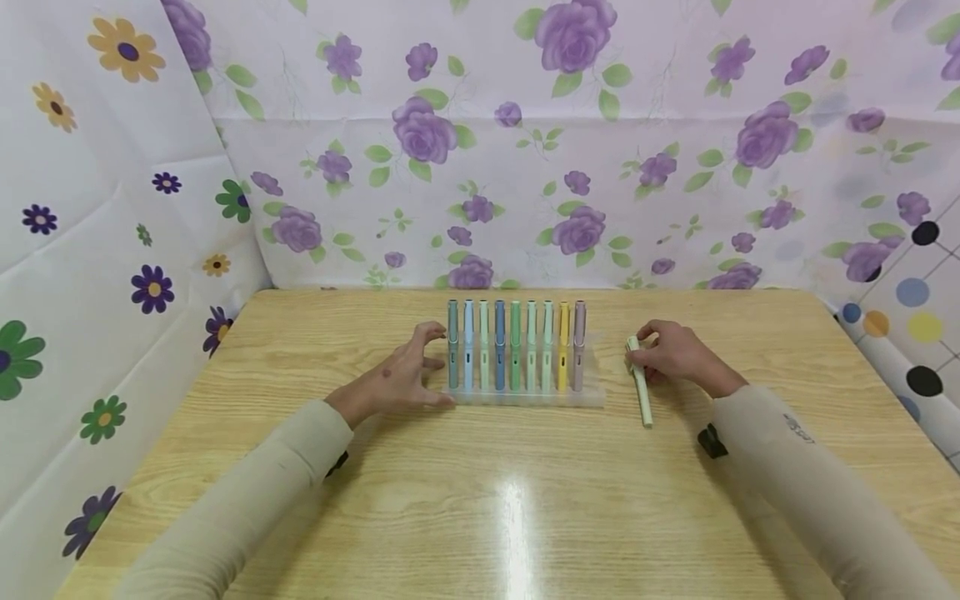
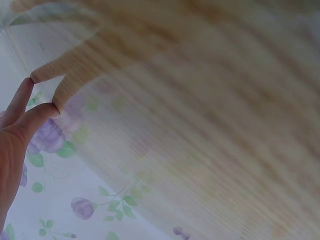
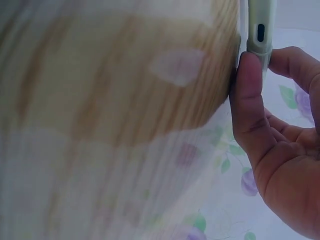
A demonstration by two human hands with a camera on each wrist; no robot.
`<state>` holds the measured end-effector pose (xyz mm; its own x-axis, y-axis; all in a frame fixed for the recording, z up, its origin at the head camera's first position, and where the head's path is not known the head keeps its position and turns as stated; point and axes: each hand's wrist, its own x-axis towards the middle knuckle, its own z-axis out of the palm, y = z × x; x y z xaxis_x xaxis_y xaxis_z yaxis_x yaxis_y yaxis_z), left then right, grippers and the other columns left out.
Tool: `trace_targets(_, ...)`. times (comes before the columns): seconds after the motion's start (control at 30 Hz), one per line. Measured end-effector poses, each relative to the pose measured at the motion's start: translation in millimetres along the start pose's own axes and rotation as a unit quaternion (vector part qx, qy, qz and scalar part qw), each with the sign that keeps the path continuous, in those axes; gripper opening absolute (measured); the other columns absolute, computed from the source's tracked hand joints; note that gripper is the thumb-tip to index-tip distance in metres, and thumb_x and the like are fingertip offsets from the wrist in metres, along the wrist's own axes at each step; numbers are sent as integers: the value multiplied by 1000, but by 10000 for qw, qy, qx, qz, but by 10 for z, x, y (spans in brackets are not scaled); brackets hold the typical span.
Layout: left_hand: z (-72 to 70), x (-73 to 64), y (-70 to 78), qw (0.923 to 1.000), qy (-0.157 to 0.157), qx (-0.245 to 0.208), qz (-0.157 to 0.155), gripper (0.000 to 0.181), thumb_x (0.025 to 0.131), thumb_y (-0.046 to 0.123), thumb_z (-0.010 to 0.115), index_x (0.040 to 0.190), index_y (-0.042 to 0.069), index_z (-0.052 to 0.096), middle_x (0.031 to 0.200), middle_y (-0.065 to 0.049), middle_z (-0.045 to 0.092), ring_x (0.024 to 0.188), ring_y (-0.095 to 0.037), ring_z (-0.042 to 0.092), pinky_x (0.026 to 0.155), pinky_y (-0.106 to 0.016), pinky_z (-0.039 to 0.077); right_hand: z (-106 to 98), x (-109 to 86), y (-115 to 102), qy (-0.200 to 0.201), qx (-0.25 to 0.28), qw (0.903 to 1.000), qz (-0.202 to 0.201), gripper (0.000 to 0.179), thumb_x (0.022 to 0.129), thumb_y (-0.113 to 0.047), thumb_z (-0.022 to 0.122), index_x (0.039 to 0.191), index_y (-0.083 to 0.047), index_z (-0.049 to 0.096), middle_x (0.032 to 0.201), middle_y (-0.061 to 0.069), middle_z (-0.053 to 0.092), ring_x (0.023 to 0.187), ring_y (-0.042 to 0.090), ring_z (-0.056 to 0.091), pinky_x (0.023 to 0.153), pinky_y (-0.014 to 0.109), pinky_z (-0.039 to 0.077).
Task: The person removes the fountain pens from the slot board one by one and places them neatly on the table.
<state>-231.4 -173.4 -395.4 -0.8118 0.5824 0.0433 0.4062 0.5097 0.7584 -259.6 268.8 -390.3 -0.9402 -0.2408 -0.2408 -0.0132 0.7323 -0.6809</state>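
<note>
A pale green pen (image 1: 642, 396) slants down from the right fingers (image 3: 249, 85); nine coloured pens (image 1: 515, 350) line a clear rack (image 1: 525, 400) beside the left fingers (image 1: 435, 399).

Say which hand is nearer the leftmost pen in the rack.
Left. The left hand is just left of the leftmost pen; the right hand is past the right end of the rack, pinching a pale pen.
</note>
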Motion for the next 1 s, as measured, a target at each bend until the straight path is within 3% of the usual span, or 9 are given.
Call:
trace_targets(0.47, -1, 1, 2, 9999, 18, 117, 92, 98, 79, 12, 87, 144, 12, 13, 153, -25, 26, 124, -41, 56, 102, -55, 45, -34, -31, -36, 15, -427, 9991, -80, 57, 97, -25, 65, 130, 17, 45, 88, 16, 72, 67, 19, 71, 70, 36, 59)
trace_targets(0.67, -3, -4, -2, 9999, 36, 125, 45, 98, 79, 12, 87, 144, 12, 13, 153, -25, 26, 124, -42, 56, 100, -55, 46, -84, -71, -124, 97, -363, 9992, -159, 53, 98, -23, 62, 128, 18, 48, 85, 15, 71, 70, 22, 71, 67, 36, 59)
trace_targets(1.0, 3, 4, 3, 9999, 42, 100, -21, 99, 79, 12, 87, 145, 13, 13, 154, -25, 26, 124, -41, 56, 101, -56, 46, -130, -129, -360, 285, -137, 9985, -447, 47, 102, -22, 59, 131, 14, 51, 110, 26, 66, 89, 33, 71, 79, 43, 59)
